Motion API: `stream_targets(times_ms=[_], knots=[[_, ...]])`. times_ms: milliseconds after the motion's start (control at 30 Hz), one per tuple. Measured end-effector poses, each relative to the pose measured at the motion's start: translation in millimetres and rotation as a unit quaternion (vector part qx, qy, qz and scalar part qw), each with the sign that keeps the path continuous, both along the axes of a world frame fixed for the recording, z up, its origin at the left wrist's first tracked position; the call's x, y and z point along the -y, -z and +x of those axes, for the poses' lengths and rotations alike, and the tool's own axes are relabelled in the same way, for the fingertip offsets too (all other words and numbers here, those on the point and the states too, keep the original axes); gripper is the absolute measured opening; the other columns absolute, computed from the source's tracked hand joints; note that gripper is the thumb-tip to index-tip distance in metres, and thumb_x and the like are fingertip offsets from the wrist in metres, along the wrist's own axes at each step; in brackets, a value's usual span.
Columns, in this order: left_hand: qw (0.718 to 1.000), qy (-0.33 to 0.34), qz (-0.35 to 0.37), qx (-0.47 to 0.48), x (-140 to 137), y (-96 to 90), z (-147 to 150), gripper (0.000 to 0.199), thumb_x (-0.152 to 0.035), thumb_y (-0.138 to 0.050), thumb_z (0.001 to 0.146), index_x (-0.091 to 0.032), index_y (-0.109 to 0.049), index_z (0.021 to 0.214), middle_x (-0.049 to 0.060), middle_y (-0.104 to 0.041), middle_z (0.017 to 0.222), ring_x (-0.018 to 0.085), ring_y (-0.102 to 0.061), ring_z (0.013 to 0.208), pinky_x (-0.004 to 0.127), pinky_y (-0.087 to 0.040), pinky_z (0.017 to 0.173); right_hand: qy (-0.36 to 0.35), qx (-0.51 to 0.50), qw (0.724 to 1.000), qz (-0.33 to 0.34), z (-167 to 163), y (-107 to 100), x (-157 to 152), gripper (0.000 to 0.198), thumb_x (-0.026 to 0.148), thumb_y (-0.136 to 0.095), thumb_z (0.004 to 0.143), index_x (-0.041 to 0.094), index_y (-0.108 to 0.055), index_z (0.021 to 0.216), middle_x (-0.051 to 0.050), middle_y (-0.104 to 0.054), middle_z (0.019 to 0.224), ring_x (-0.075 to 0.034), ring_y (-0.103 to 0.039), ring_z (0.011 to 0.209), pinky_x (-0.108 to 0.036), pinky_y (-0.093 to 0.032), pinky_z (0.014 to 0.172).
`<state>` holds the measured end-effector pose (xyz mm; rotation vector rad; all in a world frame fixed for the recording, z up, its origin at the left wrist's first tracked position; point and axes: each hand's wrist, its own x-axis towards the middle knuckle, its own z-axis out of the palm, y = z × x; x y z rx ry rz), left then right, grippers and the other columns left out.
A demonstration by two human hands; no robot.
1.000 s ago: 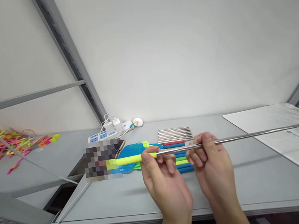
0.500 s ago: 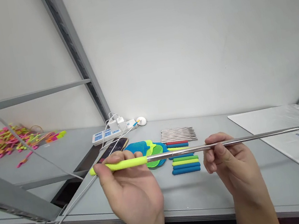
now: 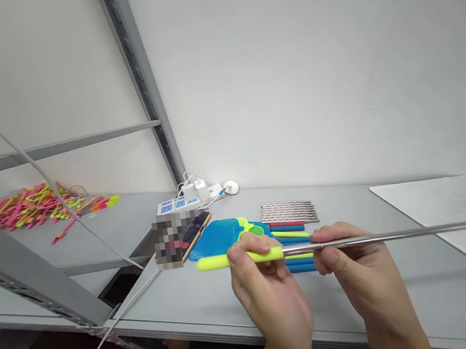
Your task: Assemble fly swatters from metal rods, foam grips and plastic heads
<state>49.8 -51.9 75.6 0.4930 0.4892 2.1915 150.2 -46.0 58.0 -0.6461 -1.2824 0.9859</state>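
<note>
My left hand (image 3: 272, 305) pinches a bright yellow handle sleeve (image 3: 213, 263) near its inner end, thumb in front and fingers behind. The sleeve sits on the end of a telescopic metal rod (image 3: 403, 234), which runs level out to the right edge of view. Close beside it, my right hand (image 3: 365, 280) grips the rod between thumb and fingers. Behind the hands lie blue, yellow and green mesh swatter heads (image 3: 218, 236). Several coloured handle sleeves (image 3: 299, 268) are stacked in a row, partly hidden by my hands. Beyond them rests a row of metal rods (image 3: 289, 211).
A phone (image 3: 195, 227) and a white power strip (image 3: 176, 204) with plugs stand at the back left. A white cable (image 3: 133, 297) crosses the shelf's left side. Pink and yellow pieces (image 3: 36, 207) are heaped farther left. At right lies a white plastic-wrapped sheet (image 3: 433, 200).
My left hand has shifted right along the yellow sleeve, from its outer end to near the rod, closer to my right hand. The view has turned slightly left.
</note>
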Motion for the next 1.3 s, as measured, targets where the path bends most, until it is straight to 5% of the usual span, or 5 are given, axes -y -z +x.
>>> stream_targets(times_ms=[167,367,767,1067,1300], knots=[[1.000,0.022,-0.006,0.016,-8,-9.6,-27,0.041,-0.048,-0.049,0.098,-0.018,-0.058,0.070,-0.005,-0.037,0.059,0.007,-0.030,0.046,0.019,-0.038,0.048,0.006,0.035,0.999,0.007,9,-1,5,0.013,0.027,-0.079,0.078,0.030,-0.078,0.091,0.001,-0.067,0.069,-0.013,-0.061,0.066,-0.026,-0.053,0.063],[0.999,-0.025,0.012,0.022,-11,-18.6,-40,0.045,-0.047,-0.049,0.099,-0.018,-0.053,0.065,-0.006,-0.029,0.061,0.007,-0.025,0.046,0.021,-0.035,0.046,0.024,0.016,1.000,0.003,13,-7,6,0.014,0.022,-0.081,0.076,0.031,-0.078,0.086,0.001,-0.070,0.073,-0.014,-0.063,0.068,-0.027,-0.053,0.062],[0.999,0.033,0.000,0.018,9,-11.0,-2,0.045,-0.046,-0.047,0.099,-0.019,-0.046,0.063,-0.005,-0.031,0.059,0.007,-0.029,0.044,0.023,-0.036,0.045,-0.060,-0.032,0.997,0.043,-16,-4,3,0.024,0.012,-0.084,0.070,0.030,-0.078,0.084,0.002,-0.072,0.075,-0.014,-0.065,0.070,-0.029,-0.054,0.067],[0.999,0.026,0.021,-0.008,-2,-16.9,-24,0.045,-0.037,-0.045,0.101,-0.017,-0.047,0.061,-0.006,-0.029,0.055,0.006,-0.025,0.043,0.023,-0.032,0.045,-0.045,0.030,0.997,0.055,-10,-7,8,0.028,0.012,-0.082,0.072,0.033,-0.078,0.090,0.002,-0.074,0.078,-0.015,-0.064,0.071,-0.029,-0.052,0.065],[0.998,0.031,-0.015,0.044,2,-16.3,-11,0.047,-0.043,-0.044,0.100,-0.019,-0.037,0.060,-0.007,-0.022,0.054,0.007,-0.023,0.042,0.023,-0.028,0.041,-0.040,0.010,0.997,0.068,-17,-5,8,0.028,0.005,-0.080,0.071,0.029,-0.076,0.083,0.002,-0.067,0.068,-0.013,-0.058,0.064,-0.028,-0.047,0.057]])
